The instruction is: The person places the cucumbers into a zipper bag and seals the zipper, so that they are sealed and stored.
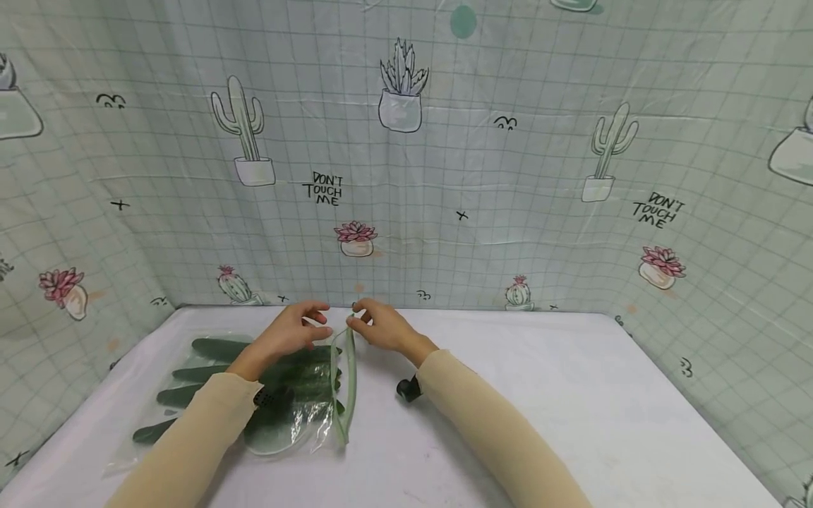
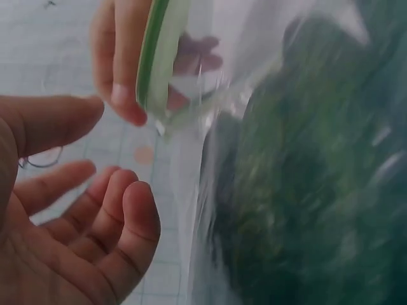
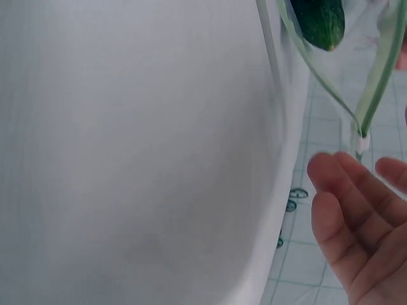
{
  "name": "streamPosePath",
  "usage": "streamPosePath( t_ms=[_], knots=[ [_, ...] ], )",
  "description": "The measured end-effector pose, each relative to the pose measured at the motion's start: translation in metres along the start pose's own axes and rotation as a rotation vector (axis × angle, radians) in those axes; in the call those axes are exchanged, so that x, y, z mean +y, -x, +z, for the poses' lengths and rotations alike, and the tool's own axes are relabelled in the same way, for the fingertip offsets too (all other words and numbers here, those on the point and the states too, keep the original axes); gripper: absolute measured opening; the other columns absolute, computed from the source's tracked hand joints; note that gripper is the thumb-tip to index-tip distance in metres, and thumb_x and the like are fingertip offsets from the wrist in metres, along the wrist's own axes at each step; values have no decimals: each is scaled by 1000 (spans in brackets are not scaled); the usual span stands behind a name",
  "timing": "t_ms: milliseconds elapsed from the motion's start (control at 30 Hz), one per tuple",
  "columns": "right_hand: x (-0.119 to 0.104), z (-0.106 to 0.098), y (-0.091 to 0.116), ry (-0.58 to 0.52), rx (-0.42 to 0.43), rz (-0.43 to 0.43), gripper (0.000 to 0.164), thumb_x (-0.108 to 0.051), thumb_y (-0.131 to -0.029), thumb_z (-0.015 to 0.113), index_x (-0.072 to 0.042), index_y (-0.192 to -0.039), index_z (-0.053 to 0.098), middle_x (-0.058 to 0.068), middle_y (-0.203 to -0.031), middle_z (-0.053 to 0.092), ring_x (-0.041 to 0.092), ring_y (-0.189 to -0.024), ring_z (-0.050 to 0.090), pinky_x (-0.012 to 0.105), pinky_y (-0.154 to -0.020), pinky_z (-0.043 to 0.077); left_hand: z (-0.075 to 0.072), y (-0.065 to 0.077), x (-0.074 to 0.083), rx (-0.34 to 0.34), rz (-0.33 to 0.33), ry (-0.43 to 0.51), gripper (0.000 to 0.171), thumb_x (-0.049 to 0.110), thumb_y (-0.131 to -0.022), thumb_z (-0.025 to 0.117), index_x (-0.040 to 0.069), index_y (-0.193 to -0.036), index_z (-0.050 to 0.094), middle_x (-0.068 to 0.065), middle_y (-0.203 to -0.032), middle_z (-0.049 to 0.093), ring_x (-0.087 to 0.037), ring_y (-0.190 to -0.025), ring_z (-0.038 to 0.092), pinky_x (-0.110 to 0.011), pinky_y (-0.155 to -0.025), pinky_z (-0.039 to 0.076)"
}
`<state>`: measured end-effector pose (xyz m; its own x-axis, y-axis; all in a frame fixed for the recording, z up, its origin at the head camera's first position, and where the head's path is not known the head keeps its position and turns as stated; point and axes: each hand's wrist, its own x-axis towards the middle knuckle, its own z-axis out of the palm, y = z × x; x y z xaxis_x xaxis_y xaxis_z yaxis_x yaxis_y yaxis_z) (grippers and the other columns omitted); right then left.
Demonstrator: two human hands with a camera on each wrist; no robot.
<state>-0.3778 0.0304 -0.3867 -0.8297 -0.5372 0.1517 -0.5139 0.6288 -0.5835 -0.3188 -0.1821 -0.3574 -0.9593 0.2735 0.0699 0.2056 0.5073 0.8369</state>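
Note:
A clear zip bag (image 1: 322,416) with a pale green zip strip (image 1: 351,395) lies at the left of the table. Dark green, long vegetables that look like cucumbers (image 1: 219,348) fill it. One bumpy cucumber tip (image 3: 321,25) shows in the bag's mouth in the right wrist view. My left hand (image 1: 295,328) hovers over the bag's far edge, thumb and fingers apart, holding nothing. Beside the strip's far end is my right hand (image 1: 381,324), thumb and forefinger apart in the head view. Whether its fingertips touch the strip is unclear.
The white-covered table (image 1: 508,409) extends to the right of the bag. A patterned curtain (image 1: 444,176) with cactus drawings stands behind it and along both sides. A dark wrist device (image 1: 409,388) sits under the right sleeve.

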Motion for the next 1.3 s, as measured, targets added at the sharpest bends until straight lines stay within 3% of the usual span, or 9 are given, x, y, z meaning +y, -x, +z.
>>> streamPosePath(
  t_ms=[200, 433, 567, 833, 1100, 1300],
  knots=[
    [-3, 5, 0, -11, 52, 2, 36, -41, -98, 51, -12, -115, 60, 2, -95, 64, 12, -74, 60, 30, -66, 49, -3, -18, -2, -33, 63, -43, 51, 10, -91, 64, -5, -136, 47, -26, -115, 53, -24, -85, 58, -44, -69, 50],
    [-2, 16, -3, -154, 53, 12, 29, -35, -96, 58, -8, -106, 61, 3, -77, 66, 14, -56, 62, 28, -54, 50, -3, -27, -7, -36, 48, -62, 48, 9, -91, 64, -5, -135, 49, -26, -117, 53, -27, -91, 58, -41, -71, 50],
    [0, 19, -6, -222, 69, 73, 27, -34, -94, 62, -9, -104, 59, 5, -76, 66, 16, -53, 61, 28, -51, 48, -3, -34, -8, -17, 39, -20, 47, 9, -91, 64, -3, -134, 50, -27, -119, 52, -30, -97, 57, -50, -81, 49],
    [-2, 22, -8, -418, 103, 136, 19, -17, -87, 71, -8, -98, 58, 6, -77, 67, 23, -59, 63, 30, -50, 51, -1, -43, -12, -3, 24, -5, 50, 9, -90, 65, -3, -135, 49, -25, -121, 53, -34, -104, 56, -50, -87, 48],
    [-1, 24, -7, -439, 133, 53, 17, -2, -85, 66, -6, -100, 58, 5, -73, 63, 17, -60, 58, 26, -53, 44, 2, -46, -9, -31, 14, 14, 51, 7, -91, 64, -6, -137, 47, -24, -127, 54, -38, -117, 51, -47, -93, 46],
    [3, 25, -6, -474, 133, -28, 17, 2, -87, 64, 1, -102, 57, 11, -75, 60, 16, -64, 53, 27, -56, 41, 7, -49, -11, -44, 22, 1, 45, 3, -90, 62, -5, -133, 51, -22, -122, 58, -35, -113, 54, -46, -91, 47]
  ],
)
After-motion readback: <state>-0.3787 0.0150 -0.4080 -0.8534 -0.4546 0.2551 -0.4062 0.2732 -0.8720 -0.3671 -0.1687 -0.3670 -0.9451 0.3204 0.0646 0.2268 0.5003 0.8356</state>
